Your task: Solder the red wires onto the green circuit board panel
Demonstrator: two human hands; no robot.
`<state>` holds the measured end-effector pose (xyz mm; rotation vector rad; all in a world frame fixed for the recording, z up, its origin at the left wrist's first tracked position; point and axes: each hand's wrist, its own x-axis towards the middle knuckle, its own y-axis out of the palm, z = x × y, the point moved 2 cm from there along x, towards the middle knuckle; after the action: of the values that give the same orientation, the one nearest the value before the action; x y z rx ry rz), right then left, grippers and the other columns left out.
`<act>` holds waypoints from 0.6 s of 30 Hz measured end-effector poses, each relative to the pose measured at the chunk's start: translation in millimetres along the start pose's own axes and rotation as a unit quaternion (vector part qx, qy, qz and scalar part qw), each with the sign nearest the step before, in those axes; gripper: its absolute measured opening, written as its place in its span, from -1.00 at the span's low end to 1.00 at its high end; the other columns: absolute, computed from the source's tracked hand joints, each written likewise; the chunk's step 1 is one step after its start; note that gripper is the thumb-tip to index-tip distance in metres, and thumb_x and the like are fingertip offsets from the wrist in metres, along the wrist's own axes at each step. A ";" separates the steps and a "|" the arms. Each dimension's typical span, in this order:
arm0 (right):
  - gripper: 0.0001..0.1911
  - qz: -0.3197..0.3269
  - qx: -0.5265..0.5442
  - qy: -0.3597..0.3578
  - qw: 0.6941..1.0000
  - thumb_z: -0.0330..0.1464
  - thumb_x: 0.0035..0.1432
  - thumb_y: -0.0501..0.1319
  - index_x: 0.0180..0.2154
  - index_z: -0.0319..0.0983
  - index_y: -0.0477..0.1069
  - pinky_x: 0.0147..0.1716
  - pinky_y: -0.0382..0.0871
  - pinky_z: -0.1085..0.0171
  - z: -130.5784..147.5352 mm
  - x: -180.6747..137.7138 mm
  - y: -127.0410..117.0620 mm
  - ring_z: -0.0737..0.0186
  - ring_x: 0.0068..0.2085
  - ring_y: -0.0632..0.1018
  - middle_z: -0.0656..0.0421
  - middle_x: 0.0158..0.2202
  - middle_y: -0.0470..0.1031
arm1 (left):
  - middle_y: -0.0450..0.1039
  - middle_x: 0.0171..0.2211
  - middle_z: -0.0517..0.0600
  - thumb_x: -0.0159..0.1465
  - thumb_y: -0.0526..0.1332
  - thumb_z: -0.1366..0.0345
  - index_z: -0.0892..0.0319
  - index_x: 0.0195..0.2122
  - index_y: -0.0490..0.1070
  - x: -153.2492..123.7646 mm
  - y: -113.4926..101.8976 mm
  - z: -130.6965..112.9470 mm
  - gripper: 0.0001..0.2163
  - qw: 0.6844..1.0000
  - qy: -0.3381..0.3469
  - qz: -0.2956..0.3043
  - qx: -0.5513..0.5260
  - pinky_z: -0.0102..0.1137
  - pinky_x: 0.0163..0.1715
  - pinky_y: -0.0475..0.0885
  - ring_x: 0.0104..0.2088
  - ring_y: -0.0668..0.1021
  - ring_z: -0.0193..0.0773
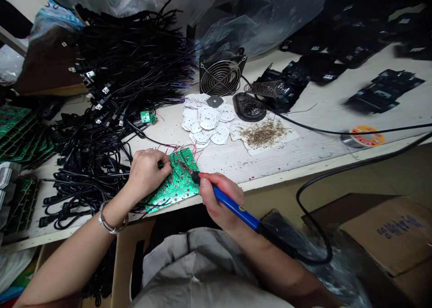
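Note:
A green circuit board (177,186) with thin red wires lies at the near edge of the white workbench (303,150). My left hand (146,171) rests on the board's left side, its fingers closed in a pinch on something thin I cannot make out. My right hand (219,200) grips a blue-handled soldering iron (232,205); its tip touches the board's upper middle. The iron's black cord (317,254) loops off to the right.
A heap of black power cables (124,69) fills the left. Behind the board lie several white round boards (207,119), a small fan (221,74), an iron stand (249,105), paper with wire clippings (265,135) and a solder spool (364,136). Green boards (20,137) are stacked far left; a cardboard box (388,231) stands right.

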<state>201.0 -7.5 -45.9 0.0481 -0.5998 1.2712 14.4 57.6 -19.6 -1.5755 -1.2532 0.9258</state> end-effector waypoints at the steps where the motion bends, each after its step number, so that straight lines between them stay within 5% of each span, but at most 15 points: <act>1: -0.88 0.001 0.004 0.004 1.000 -0.38 0.23 0.16 -0.30 -0.18 0.48 -0.44 0.51 0.34 -0.1 0.1 -0.7 0.33 -0.55 0.55 0.24 -0.51 0.59 | 0.60 -0.35 0.00 0.13 0.16 0.38 0.15 -0.50 0.44 -0.1 -0.8 1.0 -0.89 1.000 0.003 0.000 -0.007 -0.23 -0.11 0.42 -0.27 0.58 -0.17; 11: -0.87 0.012 0.034 0.040 0.999 -0.36 0.22 0.16 -0.30 -0.19 0.48 -0.45 0.50 0.34 1.4 0.3 -2.1 0.31 -0.55 0.55 0.25 -0.56 0.54 | 0.57 -0.27 0.04 0.28 0.14 0.26 0.15 -0.36 0.51 -3.5 -6.2 7.9 -0.82 0.994 0.064 0.031 -0.085 -0.28 -0.09 0.41 -0.21 0.55 -0.21; 18: -0.86 0.002 0.018 0.010 1.000 -0.36 0.22 0.16 -0.31 -0.19 0.50 -0.47 0.51 0.35 0.9 1.1 -0.8 0.33 -0.58 0.54 0.25 -0.55 0.56 | 0.49 -0.32 0.00 0.12 0.14 0.34 0.16 -0.49 0.45 6.4 -7.0 3.2 -0.88 0.994 0.014 0.101 -0.045 -0.31 -0.13 0.42 -0.25 0.51 -0.21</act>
<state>201.6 -7.1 -44.5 0.0650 -0.5606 1.2860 10.5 65.0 -14.2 -1.8054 -1.1445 0.9798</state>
